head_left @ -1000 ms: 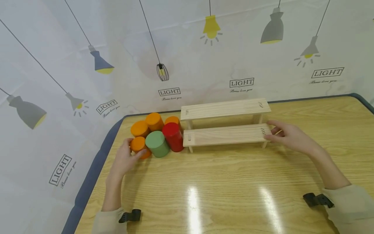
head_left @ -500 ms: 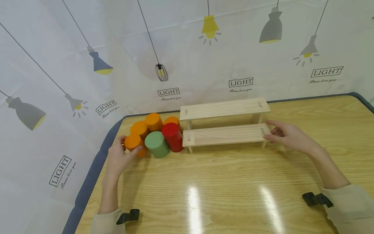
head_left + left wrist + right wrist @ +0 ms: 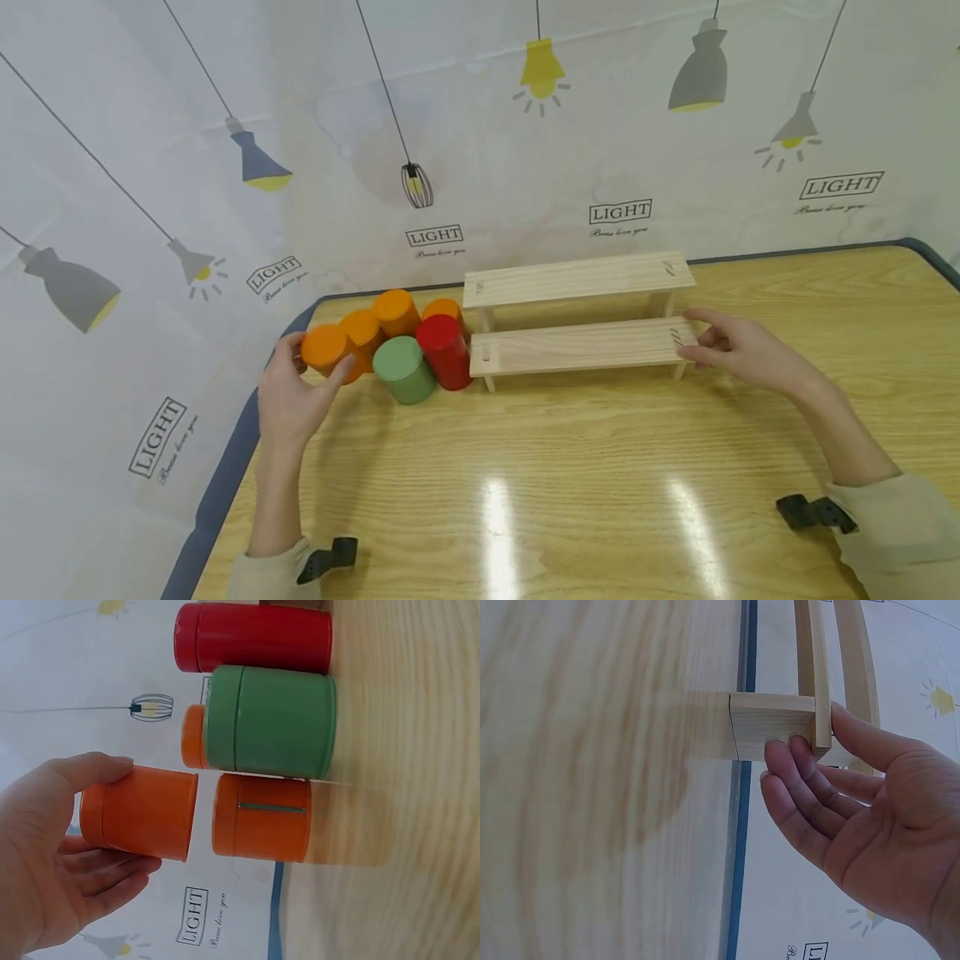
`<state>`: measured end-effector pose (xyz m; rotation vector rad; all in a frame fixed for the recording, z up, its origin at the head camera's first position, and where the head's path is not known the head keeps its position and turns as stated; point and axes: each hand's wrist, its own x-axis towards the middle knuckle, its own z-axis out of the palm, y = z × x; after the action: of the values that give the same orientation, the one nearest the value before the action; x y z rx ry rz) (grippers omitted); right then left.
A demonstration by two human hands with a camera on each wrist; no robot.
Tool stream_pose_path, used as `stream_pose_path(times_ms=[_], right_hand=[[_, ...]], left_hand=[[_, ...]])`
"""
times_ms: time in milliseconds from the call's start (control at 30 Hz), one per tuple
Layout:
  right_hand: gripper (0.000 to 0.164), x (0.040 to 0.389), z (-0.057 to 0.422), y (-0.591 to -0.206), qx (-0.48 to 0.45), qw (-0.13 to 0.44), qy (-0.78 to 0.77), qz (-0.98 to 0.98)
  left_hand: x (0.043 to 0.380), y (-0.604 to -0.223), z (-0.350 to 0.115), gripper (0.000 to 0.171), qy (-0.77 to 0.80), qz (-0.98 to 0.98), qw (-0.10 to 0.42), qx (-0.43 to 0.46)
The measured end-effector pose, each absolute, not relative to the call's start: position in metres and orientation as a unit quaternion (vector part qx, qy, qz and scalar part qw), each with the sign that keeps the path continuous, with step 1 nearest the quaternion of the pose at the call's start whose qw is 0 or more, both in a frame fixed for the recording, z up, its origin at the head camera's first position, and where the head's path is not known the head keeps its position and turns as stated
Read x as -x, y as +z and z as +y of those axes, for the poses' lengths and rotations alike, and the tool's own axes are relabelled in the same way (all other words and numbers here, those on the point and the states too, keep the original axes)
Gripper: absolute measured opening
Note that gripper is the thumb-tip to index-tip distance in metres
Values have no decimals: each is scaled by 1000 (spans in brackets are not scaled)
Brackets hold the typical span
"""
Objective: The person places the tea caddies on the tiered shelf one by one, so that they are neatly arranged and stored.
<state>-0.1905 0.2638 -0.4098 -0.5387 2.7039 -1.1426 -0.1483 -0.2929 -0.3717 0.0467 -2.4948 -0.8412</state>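
My left hand (image 3: 294, 410) grips an orange canister (image 3: 324, 343) at the left of the canister group. In the left wrist view the held canister (image 3: 146, 814) is raised well off the table, thumb on one side and fingers on the other. Behind it stands another orange canister (image 3: 262, 817) with a narrow slit in its side. A green canister (image 3: 405, 371) and a taller red one (image 3: 447, 354) stand to the right. At the right, my right hand (image 3: 738, 350) pinches the end of the two-tier wooden shelf (image 3: 577, 346), thumb on the lower board and fingers by its leg (image 3: 772, 724).
Two more orange canisters, one at the back (image 3: 396, 310) and one partly hidden behind the red one (image 3: 441, 308), stand near the shelf's left end. The wooden table (image 3: 585, 467) has a blue edge, with a lamp-print sheet (image 3: 525, 150) rising behind and at the left.
My left hand has lifted the orange canister and carried it left and away from me, off its place beside the green one. The right hand stays at the shelf's end.
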Motion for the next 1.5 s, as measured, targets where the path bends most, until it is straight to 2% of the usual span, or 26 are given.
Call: stream_pose_path(times_ms=[467,733,1500], right_hand=[[68,189,263,-410,182,80,-389,900],[69,188,264,-409,186,86,-399,894],[67,189,261,-408,175,92,-387,900]], left_hand=[[141,-346,-261,66,-327,-887,319,64],[140,-340,-233,64,-324,-876,335,125],[144,-343,-176,68,-363,-870,269,199]])
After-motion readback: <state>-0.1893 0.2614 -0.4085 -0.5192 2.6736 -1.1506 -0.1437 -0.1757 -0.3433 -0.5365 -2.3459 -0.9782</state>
